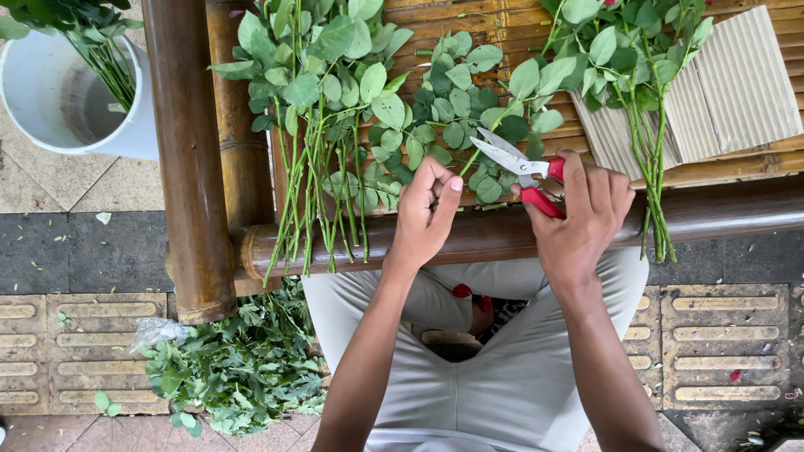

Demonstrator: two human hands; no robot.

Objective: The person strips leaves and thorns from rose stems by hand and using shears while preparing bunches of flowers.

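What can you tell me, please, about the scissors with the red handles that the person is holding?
The scissors have pale metal blades and red handles. The blades stand open, pointing up and to the left over the leafy green stems on the bamboo bench. The right hand grips the handles, so most of the red is hidden. A thin stem runs between the open blades; the left hand holds it just beside them.

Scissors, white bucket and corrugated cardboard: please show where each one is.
scissors (511, 159), head view, on the metal blades near the pivot.
white bucket (134, 138), head view, on its outer wall.
corrugated cardboard (741, 84), head view, on its bare ribbed face.
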